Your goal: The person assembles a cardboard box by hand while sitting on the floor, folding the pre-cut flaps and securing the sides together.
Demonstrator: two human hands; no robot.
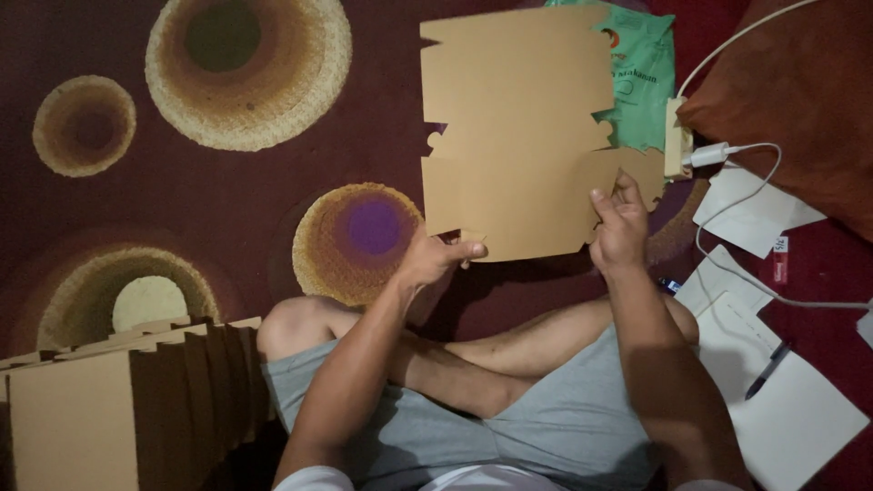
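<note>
- Head view showed me a flat die-cut cardboard box blank [514, 136] held just over the patterned carpet [182, 191], still unfolded; by my judgement no flap was creased yet.
- My left hand [435, 256] pinched its lower edge; my right hand [621, 227] pinched the lower right tab.
- A row of cardboard boxes [136, 400] stood at my left knee, looking finished.
- Open carpet lay to the left; a green bag [641, 82], charger cable [727, 264], papers [782, 409] and pen [768, 368] crowded the right.
</note>
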